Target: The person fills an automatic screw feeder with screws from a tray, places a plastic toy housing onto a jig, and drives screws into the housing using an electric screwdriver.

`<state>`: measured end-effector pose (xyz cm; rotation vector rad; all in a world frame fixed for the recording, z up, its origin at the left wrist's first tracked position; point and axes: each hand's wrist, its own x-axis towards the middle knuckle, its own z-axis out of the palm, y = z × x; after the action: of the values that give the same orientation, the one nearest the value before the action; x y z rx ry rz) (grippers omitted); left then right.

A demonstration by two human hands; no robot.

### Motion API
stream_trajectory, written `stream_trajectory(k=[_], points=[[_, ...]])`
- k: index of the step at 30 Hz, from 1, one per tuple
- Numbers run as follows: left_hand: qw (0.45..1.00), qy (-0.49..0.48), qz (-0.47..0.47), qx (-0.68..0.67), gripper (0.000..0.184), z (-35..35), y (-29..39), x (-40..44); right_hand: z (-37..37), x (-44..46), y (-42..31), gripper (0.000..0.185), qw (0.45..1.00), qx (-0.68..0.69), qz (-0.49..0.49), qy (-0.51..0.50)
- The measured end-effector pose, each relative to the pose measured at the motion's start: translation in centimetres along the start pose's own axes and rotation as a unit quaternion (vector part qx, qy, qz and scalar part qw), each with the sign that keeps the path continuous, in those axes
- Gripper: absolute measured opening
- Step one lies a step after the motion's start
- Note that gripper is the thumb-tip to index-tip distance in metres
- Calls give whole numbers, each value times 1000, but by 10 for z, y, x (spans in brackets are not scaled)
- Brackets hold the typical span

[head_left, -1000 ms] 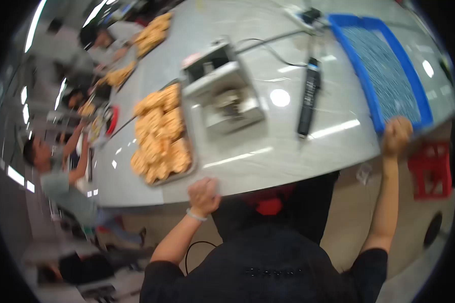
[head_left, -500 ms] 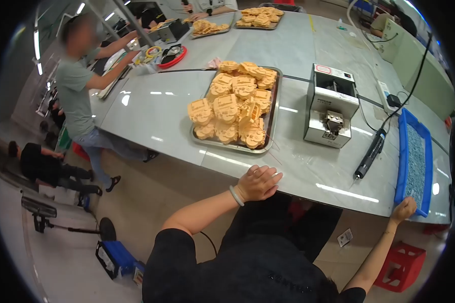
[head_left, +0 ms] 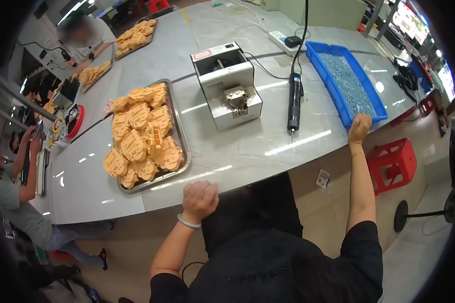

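My left hand (head_left: 200,200) rests at the table's front edge, its fingers curled closed. A small pale spot shows at the fingers, too small to name. Beyond it stands a metal tray (head_left: 185,151) heaped with yellow-orange moulded plastic parts (head_left: 136,136). At the near end of a blue plastic tray (head_left: 333,103), my right hand (head_left: 360,128) is closed by the rim. Many small bluish-grey pieces (head_left: 346,81) fill that tray. A small clear object (head_left: 361,108) shows just above my right fingers; whether they grip it or the rim I cannot tell.
A white-and-black boxy machine (head_left: 227,93) stands mid-table. Right of it lies a black electric screwdriver (head_left: 294,103), its cord rising upward. A power strip (head_left: 285,43) sits behind. Co-workers work at the left, near more part-filled trays (head_left: 136,38). A red stool (head_left: 392,164) stands at right.
My view has turned to the right, so the table's contents appear further left. Both hands stay closed, the left at the table edge and the right at the blue tray.
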<state>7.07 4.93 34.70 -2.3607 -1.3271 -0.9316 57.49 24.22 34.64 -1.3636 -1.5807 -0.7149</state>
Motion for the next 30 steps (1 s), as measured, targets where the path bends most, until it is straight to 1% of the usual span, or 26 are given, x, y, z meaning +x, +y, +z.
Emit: stream_trajectory(k=[3,4,5,6,7,8,9,10,11,13,15,16,17,18,20,23,25,26,27,30], points=[[994,28,26,-104,27,-5,0,-11,-3,0,-4,25,999,6,26,-30],[992,37,37,-115,26,-6,6,-19,-7,-3,-5,25,999,7,31,-33],[991,11,24,-130,26,-3,7,-38,-6,-1,-6,24,999,11,34,-32],[993,-40,-34,-105,25,0,10,-59,-4,1,-5,23,999,18,37,-28],[976,-98,-153,-119,22,10,11,-92,-4,1,-1,23,999,16,36,-32],[928,-122,-330,-125,16,25,15,-129,-3,-1,1,23,999,15,35,-34],[850,-62,-493,-173,17,52,8,-197,-3,-4,1,22,999,15,35,-36],[800,-98,-569,-161,26,53,13,-206,-7,-2,-3,20,997,24,53,-51],[758,-131,-620,-157,27,59,19,-212,-10,-2,-4,19,995,17,60,-72],[689,-195,-680,-157,28,69,30,-221,-14,1,-6,20,992,7,49,-114],[645,-238,-710,-152,29,84,34,-215,-14,-6,2,27,991,-31,5,-132],[629,-256,-718,-150,29,92,34,-207,-14,-9,7,30,991,-17,2,-132],[614,-274,-725,-149,30,101,32,-199,-17,-10,8,33,987,-21,7,-158],[603,-290,-729,-147,30,106,27,-191,-14,-10,7,36,991,-7,-7,-131],[585,-322,-730,-145,31,106,18,-178,-11,-11,9,35,990,-14,17,-142],[574,-361,-718,-155,33,101,3,-169,-21,-8,5,32,983,-18,44,-175],[574,-376,-709,-162,34,102,3,-175,-17,-5,-3,31,985,-25,47,-163],[574,-376,-708,-168,34,107,8,-182,-17,-3,-3,30,985,-24,40,-166],[572,-375,-709,-172,35,110,15,-189,-14,-5,1,29,989,-25,31,-146],[553,-385,-718,-175,36,114,41,-213,-12,-17,14,28,992,12,15,-126]])
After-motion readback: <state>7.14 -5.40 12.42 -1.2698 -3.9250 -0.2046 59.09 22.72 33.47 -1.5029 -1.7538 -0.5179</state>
